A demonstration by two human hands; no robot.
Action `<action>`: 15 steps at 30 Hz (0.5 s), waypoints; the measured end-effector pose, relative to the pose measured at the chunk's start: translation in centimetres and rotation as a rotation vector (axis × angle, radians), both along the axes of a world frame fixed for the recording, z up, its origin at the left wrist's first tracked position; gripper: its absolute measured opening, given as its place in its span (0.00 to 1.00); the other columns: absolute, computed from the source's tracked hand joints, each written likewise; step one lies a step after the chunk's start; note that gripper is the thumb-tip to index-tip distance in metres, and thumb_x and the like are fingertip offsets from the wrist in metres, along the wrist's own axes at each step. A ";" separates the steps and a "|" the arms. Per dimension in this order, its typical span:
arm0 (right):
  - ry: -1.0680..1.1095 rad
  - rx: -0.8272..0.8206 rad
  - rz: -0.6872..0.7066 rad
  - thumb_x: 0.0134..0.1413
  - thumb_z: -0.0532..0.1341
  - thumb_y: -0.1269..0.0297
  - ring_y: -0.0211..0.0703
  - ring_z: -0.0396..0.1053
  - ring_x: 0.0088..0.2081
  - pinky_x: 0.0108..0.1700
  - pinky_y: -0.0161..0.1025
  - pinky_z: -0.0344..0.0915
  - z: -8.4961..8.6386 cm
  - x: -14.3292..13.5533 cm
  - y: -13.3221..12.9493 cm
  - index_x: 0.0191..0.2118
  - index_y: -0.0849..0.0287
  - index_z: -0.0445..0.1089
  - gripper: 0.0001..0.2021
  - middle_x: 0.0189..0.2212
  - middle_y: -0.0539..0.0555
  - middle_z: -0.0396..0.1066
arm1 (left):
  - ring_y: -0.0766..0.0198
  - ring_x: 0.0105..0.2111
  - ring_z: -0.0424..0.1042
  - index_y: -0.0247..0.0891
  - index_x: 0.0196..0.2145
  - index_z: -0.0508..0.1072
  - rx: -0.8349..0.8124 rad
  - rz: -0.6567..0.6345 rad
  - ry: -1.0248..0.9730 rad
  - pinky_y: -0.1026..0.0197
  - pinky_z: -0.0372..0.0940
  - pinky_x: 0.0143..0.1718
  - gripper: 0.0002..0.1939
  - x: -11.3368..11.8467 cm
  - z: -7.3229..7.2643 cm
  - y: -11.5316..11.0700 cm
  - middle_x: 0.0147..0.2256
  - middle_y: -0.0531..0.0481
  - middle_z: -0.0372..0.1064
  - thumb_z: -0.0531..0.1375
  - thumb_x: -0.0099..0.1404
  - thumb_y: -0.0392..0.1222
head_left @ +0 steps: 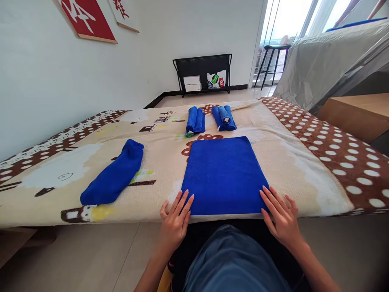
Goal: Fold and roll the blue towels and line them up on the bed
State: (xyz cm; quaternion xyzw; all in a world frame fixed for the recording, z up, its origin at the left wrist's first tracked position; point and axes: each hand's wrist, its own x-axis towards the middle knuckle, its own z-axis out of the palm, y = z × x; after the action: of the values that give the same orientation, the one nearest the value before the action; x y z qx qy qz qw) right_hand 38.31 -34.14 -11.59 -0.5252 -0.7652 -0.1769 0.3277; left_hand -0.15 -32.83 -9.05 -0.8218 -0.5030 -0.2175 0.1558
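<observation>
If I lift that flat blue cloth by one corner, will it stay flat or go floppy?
The flat blue cloth would probably flop: the similar cloth to its left lies softly bunched. It looks thin, so it's likely light. Spread out on the blanket, it seems unlikely to roll.

- The cream blanket [165,162], brown polka-dotted along both sides, spreads ahead of you and beneath your fingers.
- Between your left hand [174,222] and right hand [283,221], the flat cloth [225,174] lies on it.
- Well left of your left hand sits a bunched cloth [114,176].
- Beyond both hands, left stack [196,120] and right stack [225,117] of rolls lie near each other.
</observation>
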 end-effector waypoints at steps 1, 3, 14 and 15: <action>0.019 0.010 -0.012 0.64 0.57 0.65 0.51 0.64 0.64 0.71 0.55 0.39 0.3 -0.3 -0.2 0.70 0.51 0.54 0.31 0.63 0.55 0.64 | 0.53 0.67 0.57 0.47 0.70 0.52 0.011 -0.006 -0.014 0.43 0.38 0.68 0.31 0.2 0.2 -0.3 0.66 0.45 0.58 0.51 0.73 0.33; 0.056 0.023 -0.010 0.62 0.58 0.66 0.52 0.64 0.63 0.70 0.56 0.40 1.2 -2.0 -0.4 0.69 0.51 0.56 0.30 0.63 0.55 0.64 | 0.53 0.67 0.57 0.45 0.71 0.51 0.021 -0.045 -0.047 0.43 0.38 0.68 0.32 1.4 0.9 -0.6 0.65 0.44 0.60 0.50 0.71 0.31; 0.000 -0.105 0.083 0.66 0.56 0.63 0.50 0.57 0.68 0.70 0.53 0.45 2.6 -11.2 1.5 0.71 0.55 0.52 0.30 0.68 0.56 0.56 | 0.51 0.67 0.57 0.39 0.70 0.52 -0.006 -0.145 -0.018 0.44 0.53 0.66 0.31 8.7 1.6 1.9 0.67 0.43 0.56 0.52 0.73 0.40; -0.008 -0.097 0.062 0.66 0.57 0.62 0.51 0.57 0.67 0.70 0.53 0.45 2.1 -10.2 1.3 0.71 0.54 0.51 0.31 0.68 0.56 0.56 | 0.50 0.67 0.57 0.40 0.70 0.53 -0.001 -0.120 -0.003 0.44 0.52 0.66 0.31 7.6 1.2 1.9 0.67 0.43 0.55 0.53 0.73 0.41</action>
State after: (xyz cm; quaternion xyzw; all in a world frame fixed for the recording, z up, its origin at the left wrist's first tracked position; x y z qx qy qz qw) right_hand 28.14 -32.81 -9.50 -0.5158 -0.7900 -0.1315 0.3042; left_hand 7.44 -30.98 -7.88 -0.8503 -0.4531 -0.2274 0.1416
